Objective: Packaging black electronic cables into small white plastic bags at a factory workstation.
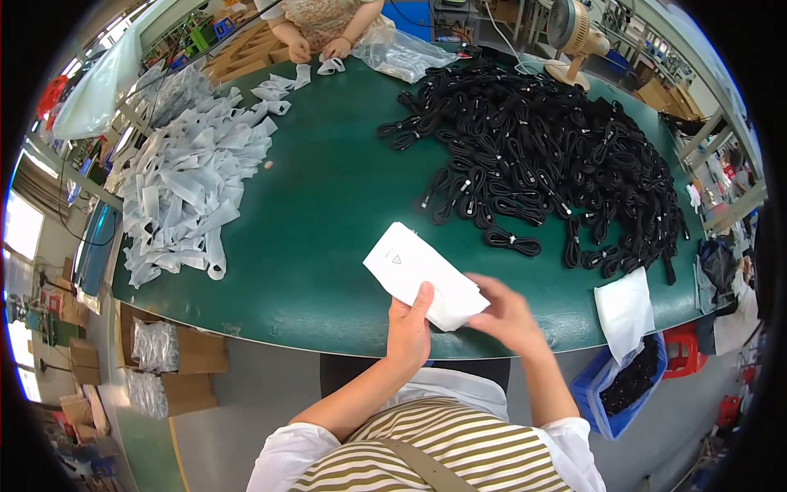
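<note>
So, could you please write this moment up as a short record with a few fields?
left hand: left hand grips the lower edge of a stack of white bags
right hand: right hand touches the stack's right end
table: green table, stack held above its near edge
cables: heap of coiled black cables at the far right
packed items: pile of white packets at the left
other person: two hands on a white packet at the far edge
bin: blue bin of black cables under the table's right end
</note>
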### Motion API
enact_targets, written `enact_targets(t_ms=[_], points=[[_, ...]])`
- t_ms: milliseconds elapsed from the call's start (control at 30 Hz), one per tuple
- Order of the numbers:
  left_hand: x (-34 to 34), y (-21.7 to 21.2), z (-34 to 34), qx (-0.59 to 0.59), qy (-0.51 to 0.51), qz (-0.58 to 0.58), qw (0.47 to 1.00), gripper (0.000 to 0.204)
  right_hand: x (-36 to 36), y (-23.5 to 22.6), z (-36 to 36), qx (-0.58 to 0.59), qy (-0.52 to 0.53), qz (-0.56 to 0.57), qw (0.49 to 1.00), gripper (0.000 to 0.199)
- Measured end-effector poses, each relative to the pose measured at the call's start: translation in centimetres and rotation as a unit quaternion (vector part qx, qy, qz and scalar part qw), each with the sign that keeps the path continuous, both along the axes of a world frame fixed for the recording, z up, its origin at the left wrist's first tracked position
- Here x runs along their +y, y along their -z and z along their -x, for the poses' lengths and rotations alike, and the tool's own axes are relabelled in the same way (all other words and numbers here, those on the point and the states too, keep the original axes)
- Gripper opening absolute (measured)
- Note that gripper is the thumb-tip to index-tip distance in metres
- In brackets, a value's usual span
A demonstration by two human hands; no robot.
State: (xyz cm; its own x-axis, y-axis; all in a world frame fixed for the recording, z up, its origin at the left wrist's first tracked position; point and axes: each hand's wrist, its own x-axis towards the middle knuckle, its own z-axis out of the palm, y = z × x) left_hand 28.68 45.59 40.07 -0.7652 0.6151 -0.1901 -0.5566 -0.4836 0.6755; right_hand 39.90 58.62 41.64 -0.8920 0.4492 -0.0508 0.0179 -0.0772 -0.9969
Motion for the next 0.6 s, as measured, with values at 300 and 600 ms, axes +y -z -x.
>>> enact_targets(t_ms=[300, 600], points=[[-4.8, 1.5, 7.3, 0.031, 0.032, -0.067, 0.997, 0.035, 0.4, 0.3, 4.9, 0.07, -0.018, -0.372, 0.925, 0.038], [-7.7, 2.3, 17.9, 0.687, 0.171, 0.163, 0.687, 0.026, 1.8, 2.1, 7.4, 0.184, -0.055, -0.695, 0.693, 0.042]])
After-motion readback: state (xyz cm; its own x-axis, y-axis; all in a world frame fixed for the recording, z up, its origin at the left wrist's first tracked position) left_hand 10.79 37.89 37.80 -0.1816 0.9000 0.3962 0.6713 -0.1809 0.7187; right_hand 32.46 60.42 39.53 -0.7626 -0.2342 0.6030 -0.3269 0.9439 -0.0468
